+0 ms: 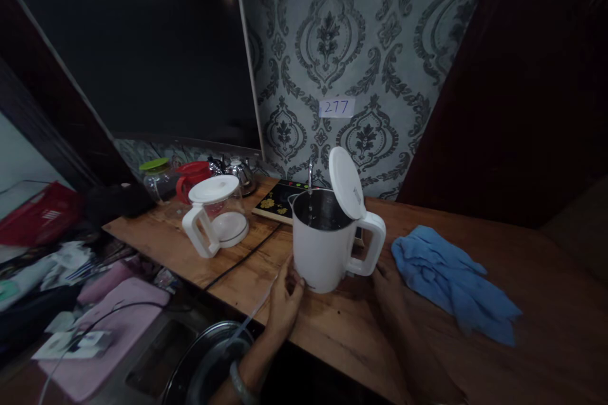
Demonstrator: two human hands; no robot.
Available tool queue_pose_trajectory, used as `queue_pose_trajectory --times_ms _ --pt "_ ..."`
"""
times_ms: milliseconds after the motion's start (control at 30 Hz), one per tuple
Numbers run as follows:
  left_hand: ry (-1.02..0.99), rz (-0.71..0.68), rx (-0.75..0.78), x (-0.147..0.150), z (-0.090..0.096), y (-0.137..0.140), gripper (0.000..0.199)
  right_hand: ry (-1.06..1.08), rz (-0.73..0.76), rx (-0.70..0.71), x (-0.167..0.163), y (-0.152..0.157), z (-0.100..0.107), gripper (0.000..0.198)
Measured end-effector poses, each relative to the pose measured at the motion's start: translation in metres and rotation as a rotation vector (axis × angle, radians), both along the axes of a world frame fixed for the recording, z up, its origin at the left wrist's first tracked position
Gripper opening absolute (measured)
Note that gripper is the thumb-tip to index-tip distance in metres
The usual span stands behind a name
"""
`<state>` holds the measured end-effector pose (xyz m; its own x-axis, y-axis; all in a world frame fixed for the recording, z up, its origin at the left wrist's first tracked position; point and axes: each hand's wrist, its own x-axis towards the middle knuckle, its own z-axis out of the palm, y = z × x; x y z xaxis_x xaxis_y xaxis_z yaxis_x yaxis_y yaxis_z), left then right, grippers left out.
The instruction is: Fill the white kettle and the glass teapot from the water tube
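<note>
A white electric kettle (317,256) stands upright on the wooden table with its round lid (346,182) tilted up. Its inside is dark metal, and a thin stream of water falls into it from a slim spout (310,172) behind. At the kettle's lower left, my left hand (285,296) has its thumb and fingers against the base. My right hand (388,280) is low at the other side, just under the kettle's handle; its fingertips are dim and partly hidden, so I cannot tell whether they touch the kettle.
A black panel (273,202) lies behind the kettle. Left stand a clear jug with white lid (216,193), a red-lidded jug (194,171), a green-lidded jug (156,166) and a glass teapot (241,174). A blue cloth (451,278) lies right. Below the edge is a round pot (183,364).
</note>
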<state>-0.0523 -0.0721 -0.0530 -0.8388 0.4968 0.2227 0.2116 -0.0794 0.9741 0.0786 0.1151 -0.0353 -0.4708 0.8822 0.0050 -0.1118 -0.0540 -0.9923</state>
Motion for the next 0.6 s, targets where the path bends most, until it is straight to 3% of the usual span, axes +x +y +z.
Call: queue_pose_trajectory --times_ms 600 --pt "-0.043 -0.001 0.0 0.0013 0.0036 0.0005 0.071 -0.019 0.013 0.033 0.0014 0.0047 -0.0022 0.038"
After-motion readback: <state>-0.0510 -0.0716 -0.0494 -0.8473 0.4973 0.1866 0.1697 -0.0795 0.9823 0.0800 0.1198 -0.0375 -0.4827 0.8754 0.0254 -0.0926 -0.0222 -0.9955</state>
